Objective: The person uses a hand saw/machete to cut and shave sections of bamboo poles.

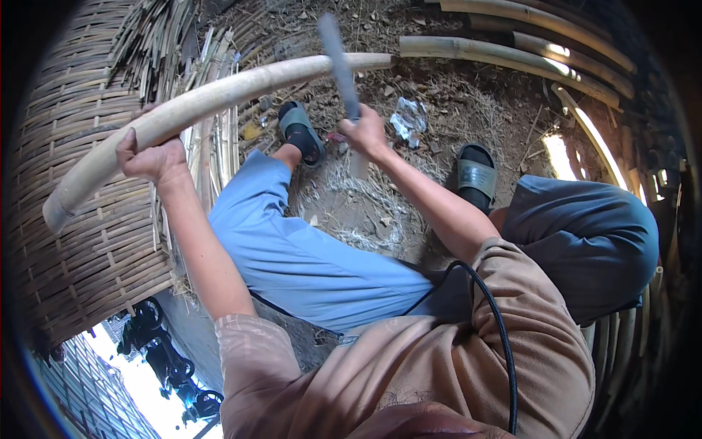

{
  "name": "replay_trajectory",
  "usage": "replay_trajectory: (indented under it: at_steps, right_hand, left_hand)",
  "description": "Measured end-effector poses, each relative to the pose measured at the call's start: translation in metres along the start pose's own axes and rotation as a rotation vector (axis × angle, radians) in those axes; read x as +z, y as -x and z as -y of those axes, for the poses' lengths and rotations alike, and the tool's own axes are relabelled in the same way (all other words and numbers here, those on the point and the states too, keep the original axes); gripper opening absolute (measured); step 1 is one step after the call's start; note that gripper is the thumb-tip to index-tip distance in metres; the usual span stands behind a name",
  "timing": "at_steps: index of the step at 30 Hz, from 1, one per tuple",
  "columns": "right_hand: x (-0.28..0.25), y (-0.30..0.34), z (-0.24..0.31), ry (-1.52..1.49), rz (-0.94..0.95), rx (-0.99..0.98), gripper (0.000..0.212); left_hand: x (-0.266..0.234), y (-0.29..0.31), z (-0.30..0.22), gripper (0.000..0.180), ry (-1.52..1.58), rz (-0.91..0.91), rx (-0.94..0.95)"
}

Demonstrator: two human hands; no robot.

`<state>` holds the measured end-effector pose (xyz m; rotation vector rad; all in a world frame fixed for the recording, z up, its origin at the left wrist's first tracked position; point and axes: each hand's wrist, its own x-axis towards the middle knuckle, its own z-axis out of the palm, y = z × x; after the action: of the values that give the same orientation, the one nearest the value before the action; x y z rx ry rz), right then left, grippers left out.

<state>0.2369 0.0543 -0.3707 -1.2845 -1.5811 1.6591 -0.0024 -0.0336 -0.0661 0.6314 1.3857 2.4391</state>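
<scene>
A thick, pale bamboo pole (227,93) runs from the left side up toward the top middle, its near end cut off square. My left hand (155,157) is closed around it near that end, the thumb showing on the near side. In my right hand (365,133) is a large knife (336,55) with a long, grey blade, gripped by its handle, which sticks out below the fist. The blade crosses over the far, thinner part of the pole. Whether its edge touches the bamboo I cannot tell.
A woven bamboo mat (110,256) fills the left side, with thin split strips (150,44) heaped above it. More bamboo poles (504,55) lie at the upper right. Crumpled foil (409,121) and shavings (380,212) litter the dirt ground between my sandalled feet.
</scene>
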Motion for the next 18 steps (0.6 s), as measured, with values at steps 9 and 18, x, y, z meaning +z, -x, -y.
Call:
replay_trajectory:
  at_steps: [9, 18]
  right_hand:
    - [-0.045, -0.026, -0.049, -0.001, -0.014, 0.272, 0.028]
    - [-0.011, -0.016, 0.018, 0.088, 0.075, -0.319, 0.028]
  left_hand:
    - [-0.002, -0.001, 0.011, 0.048, -0.049, -0.074, -0.013]
    - [-0.018, 0.000, -0.007, 0.039, 0.010, 0.371, 0.030]
